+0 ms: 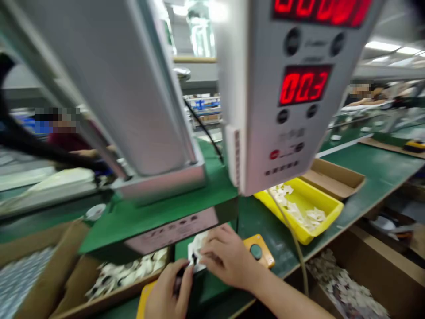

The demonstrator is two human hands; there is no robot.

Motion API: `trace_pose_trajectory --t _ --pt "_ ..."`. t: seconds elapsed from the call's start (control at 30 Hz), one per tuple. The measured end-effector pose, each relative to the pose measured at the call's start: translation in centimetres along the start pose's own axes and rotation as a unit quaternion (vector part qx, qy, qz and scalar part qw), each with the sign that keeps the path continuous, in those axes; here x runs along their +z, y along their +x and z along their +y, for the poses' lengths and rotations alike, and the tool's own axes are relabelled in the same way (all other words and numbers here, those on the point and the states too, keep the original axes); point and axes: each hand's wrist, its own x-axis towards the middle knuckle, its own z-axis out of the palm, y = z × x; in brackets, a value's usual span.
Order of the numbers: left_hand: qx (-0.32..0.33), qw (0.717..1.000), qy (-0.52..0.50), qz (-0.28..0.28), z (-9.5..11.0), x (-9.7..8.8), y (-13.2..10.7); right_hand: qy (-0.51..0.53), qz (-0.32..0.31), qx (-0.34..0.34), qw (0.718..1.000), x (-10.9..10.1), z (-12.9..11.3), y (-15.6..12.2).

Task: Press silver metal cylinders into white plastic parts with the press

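A small white plastic part lies between my hands, just below the front of a green-topped machine base. My right hand is closed on its right side, with the fingers curled over it. At its lower left edge, the thumb and forefinger of my left hand are pinched together. A small dark spot shows by those fingertips, but what they grip is too small and blurred to name. My right hand partly covers the white part.
A grey machine with a red-digit display box looms ahead. Yellow button boxes flank my hands. White parts fill a yellow bin, a cardboard box and another box below the table edge. A person sits at far left.
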Motion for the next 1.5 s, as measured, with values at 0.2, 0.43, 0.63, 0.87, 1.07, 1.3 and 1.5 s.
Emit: trace_pose_trajectory --t 0.2,0.43,0.63,0.87,1.07,1.3,1.5 --pt "-0.006 0.999 0.039 -0.007 1.4 0.2 -0.5 -0.016 0.005 -0.019 1.000 0.2 0.0 -0.6" --pt "-0.118 0.989 0.060 0.061 1.4 -2.2 -4.0 -0.081 0.063 0.009 0.995 -2.2 0.5 -6.0" --pt "-0.209 0.942 0.233 -0.121 0.2 -5.1 -5.9 -0.220 0.070 0.107 0.967 -5.0 2.5 -12.1" --pt "-0.180 0.893 0.326 -0.251 1.7 -6.1 -5.1 -0.251 0.044 0.071 0.964 -5.1 1.7 -10.6" --pt "-0.229 0.914 0.239 -0.237 1.2 -6.4 -5.0 -0.228 0.057 0.061 0.970 -4.9 2.0 -11.0" --pt "-0.405 0.862 -0.299 -0.053 2.2 -5.2 -3.5 -0.083 0.071 0.203 0.973 -4.7 0.8 -10.3" --pt "-0.421 0.691 -0.588 0.004 4.5 -1.5 0.3 0.298 0.075 0.285 0.908 -2.6 -2.7 -1.4"
